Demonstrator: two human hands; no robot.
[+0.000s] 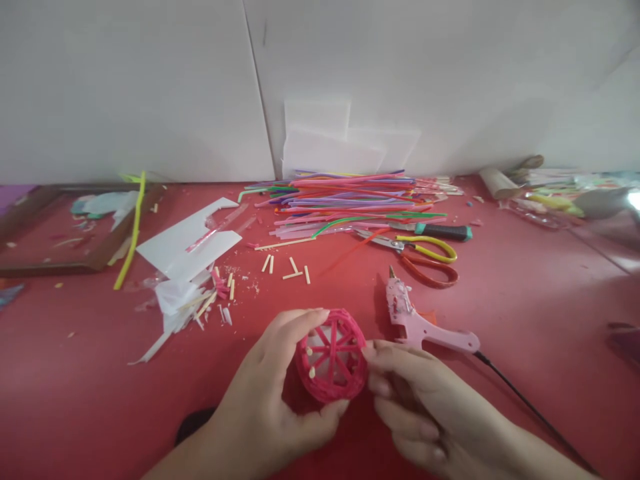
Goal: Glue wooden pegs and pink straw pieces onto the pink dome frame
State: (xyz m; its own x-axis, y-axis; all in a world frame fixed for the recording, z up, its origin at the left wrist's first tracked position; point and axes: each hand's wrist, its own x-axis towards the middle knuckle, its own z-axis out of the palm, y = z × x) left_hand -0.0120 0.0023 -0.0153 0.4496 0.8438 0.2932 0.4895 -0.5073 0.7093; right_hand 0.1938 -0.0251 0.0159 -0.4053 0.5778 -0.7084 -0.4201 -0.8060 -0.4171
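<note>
A pink-red spoked wheel (334, 350), fuzzy like pipe cleaner, is held above the near middle of the table. Two pale wooden stick ends (311, 372) poke out from its left side. My left hand (280, 380) grips the wheel from the left, fingertips on the upper rim and thumb at the lower rim. At the right rim, my right hand (415, 393) is closed, with thumb and forefinger pinched together against the edge. Whatever lies between those fingertips is hidden. A pink glue gun (425, 327) lies just beyond my right hand.
Scissors (420, 257) and a teal-black handled tool (443, 231) lie behind the glue gun. Several pipe cleaners (345, 203) are piled by the wall. Short wooden sticks (293, 270) are scattered in front. White card (190, 240), scraps (180, 307) and a brown frame (50, 267) are left.
</note>
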